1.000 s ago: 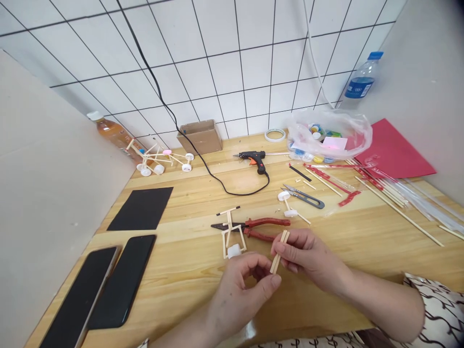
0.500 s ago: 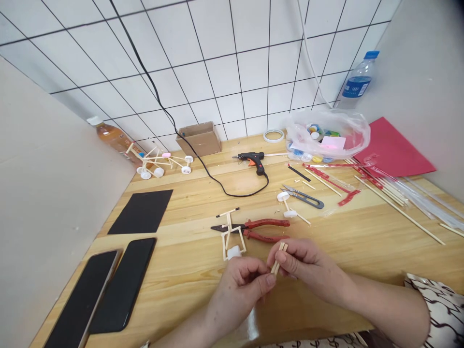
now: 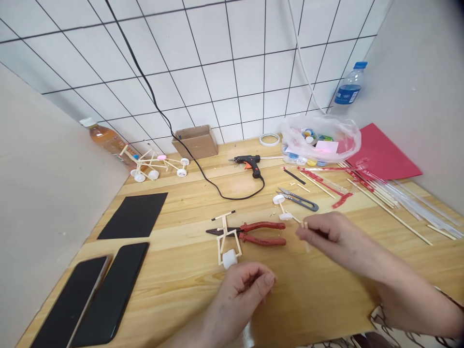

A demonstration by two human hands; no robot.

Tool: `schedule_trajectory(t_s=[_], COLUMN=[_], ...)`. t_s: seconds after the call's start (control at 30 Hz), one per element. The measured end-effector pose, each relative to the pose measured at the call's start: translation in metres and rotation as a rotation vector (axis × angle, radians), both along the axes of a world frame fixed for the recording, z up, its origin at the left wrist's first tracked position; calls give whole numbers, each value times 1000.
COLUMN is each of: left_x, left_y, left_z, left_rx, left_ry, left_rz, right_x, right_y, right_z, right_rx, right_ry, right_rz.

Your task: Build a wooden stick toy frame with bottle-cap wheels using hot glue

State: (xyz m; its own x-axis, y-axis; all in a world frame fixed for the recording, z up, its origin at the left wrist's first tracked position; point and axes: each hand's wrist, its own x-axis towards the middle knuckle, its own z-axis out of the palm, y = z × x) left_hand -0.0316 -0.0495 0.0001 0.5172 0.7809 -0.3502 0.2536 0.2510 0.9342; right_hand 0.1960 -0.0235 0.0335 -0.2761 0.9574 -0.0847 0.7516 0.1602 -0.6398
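Observation:
My right hand (image 3: 328, 239) pinches a pair of short wooden sticks (image 3: 305, 224) between thumb and fingers, their ends just showing. It hovers over the table near a small axle with two white wheels (image 3: 282, 208) and a thin stick beside it. My left hand (image 3: 246, 292) is curled closed, thumb against the index finger, with nothing showing in it. Just beyond it lies a small stick frame (image 3: 229, 237) with a white roller-like piece (image 3: 229, 259) at its near end. Red-handled pliers (image 3: 259, 233) lie partly under that frame.
A black glue gun (image 3: 250, 162) with a cable lies further back, near grey snips (image 3: 300, 199). Two phones (image 3: 112, 290) and black card (image 3: 134, 215) are at left, with a stick model (image 3: 155, 162) behind. Right: a plastic bag of caps (image 3: 322, 142), sticks (image 3: 389, 210), red paper (image 3: 384, 152).
My right hand has moved right and away from my left, taking the short sticks with it. The left hand stays near its place, fingers curled. The view has shifted slightly.

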Motion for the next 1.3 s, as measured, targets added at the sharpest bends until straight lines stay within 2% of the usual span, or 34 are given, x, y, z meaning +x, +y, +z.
schedule_trajectory(t_s=[0.03, 0.1, 0.17, 0.23, 0.37, 0.5, 0.57, 0.67, 0.8, 1.03, 1.17, 1.23, 1.3], left_x=[0, 0, 0, 0, 0, 0, 0, 0, -1, -2, -3, -4, -5], left_y=[0, 0, 0, 0, -1, -1, -1, -2, -2, -3, -3, -4, -3], left_z=[-1, -4, -5, -6, -4, 0, 2, 2, 1, 4, 9, 12, 15], left_rx=[-3, -12, -17, -11, 37, 73, 88, 108, 150, 228, 290, 329, 366], left_ry=[6, 12, 15, 14, 31, 62, 75, 90, 90, 96, 83, 72, 49], left_rz=[-10, -22, -26, -32, -45, -48, -53, -63, -68, -58, -67, -66, -72], right_x=[10, 23, 27, 23, 15, 17, 15, 6, -6, 4, 8, 6, 0], right_y=[4, 10, 15, 18, 18, 18, 19, 21, 24, 26, 22, 19, 16], right_z=[2, 3, 3, 3, 4, 2, -1, -8, -18, -17, -12, -10, -10], right_rx=[16, -80, -173, -218, -214, -169, -119, -59, -39, -9, 3, -53, -177], right_ry=[-202, -508, -672, -728, -733, -730, -703, -635, -597, -437, -209, 37, 385], right_rz=[-49, -107, -113, -99, -94, -169, -190, -144, -120, -254, -242, -209, -195])
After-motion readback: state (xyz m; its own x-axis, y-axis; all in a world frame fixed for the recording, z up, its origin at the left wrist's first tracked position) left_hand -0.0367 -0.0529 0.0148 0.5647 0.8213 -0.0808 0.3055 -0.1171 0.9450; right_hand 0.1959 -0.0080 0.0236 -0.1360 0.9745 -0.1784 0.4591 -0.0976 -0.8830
